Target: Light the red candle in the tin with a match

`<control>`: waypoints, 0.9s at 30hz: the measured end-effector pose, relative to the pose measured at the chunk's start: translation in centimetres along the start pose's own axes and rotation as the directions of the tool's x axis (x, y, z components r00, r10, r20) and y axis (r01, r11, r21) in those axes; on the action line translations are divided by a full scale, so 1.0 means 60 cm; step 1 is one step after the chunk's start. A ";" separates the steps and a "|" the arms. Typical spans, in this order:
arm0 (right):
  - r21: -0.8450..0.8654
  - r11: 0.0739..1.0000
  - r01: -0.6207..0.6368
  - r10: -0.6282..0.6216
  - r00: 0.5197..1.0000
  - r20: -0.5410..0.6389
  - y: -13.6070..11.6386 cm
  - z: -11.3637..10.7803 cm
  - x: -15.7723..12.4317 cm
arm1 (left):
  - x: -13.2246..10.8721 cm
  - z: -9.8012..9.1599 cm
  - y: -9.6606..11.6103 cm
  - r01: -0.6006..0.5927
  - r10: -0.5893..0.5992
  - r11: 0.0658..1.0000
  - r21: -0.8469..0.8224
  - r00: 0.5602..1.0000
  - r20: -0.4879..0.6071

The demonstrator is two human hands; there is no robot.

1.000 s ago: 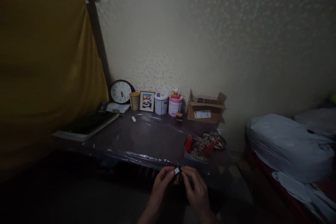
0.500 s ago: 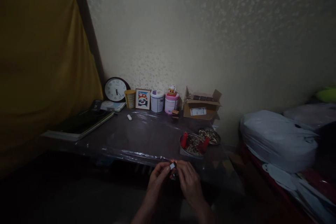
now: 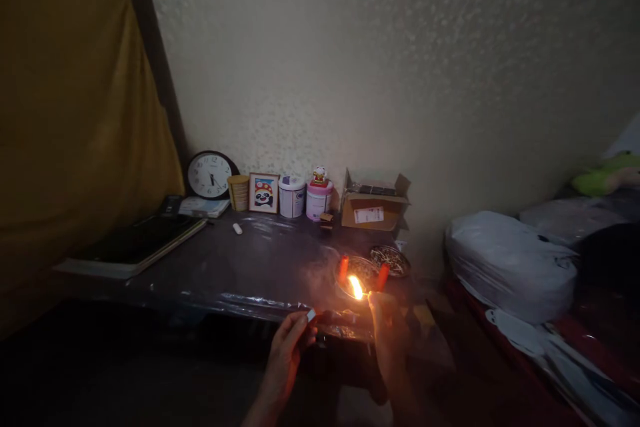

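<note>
My left hand [image 3: 289, 350] is closed on a small matchbox [image 3: 311, 315], of which a white end shows past the fingertips. My right hand [image 3: 389, 328] pinches a burning match [image 3: 367, 295], its bright flame [image 3: 355, 287] pointing left. The flame is in front of a round bowl [image 3: 341, 290] of grainy filling. Two red candles [image 3: 344, 268] [image 3: 383, 276] stand upright in that bowl; whether either is lit, I cannot tell. Thin smoke drifts left of the flame.
Behind the bowl are a dish of burnt-looking sticks [image 3: 390, 261] and an open cardboard box [image 3: 374, 211]. Along the wall stand tubs [image 3: 292, 197], a panda picture [image 3: 264, 193] and a clock [image 3: 212, 175]. A large book [image 3: 135, 247] lies left; white bags [image 3: 510, 263] lie right.
The match has caught fire, lighting up the bowl and candles. My right hand has moved away from the matchbox, right and up toward the bowl. My left hand has shifted slightly left.
</note>
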State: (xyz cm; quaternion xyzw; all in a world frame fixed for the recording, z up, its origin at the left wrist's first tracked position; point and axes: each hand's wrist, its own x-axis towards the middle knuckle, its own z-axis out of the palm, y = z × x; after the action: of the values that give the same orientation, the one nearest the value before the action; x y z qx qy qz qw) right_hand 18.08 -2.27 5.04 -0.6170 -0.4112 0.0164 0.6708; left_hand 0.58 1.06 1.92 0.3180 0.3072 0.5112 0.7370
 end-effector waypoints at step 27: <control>0.054 0.988 -0.146 0.143 0.988 0.060 0.007 0.029 0.044 | 0.016 -0.003 -0.017 0.095 -0.099 0.991 -0.094 0.994 -0.041</control>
State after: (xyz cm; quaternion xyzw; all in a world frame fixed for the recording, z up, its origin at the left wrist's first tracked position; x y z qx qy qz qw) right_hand 19.01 0.66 5.93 -0.6248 -0.3834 0.0941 0.6737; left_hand 1.31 1.71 0.87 0.2566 0.3152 0.4956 0.7676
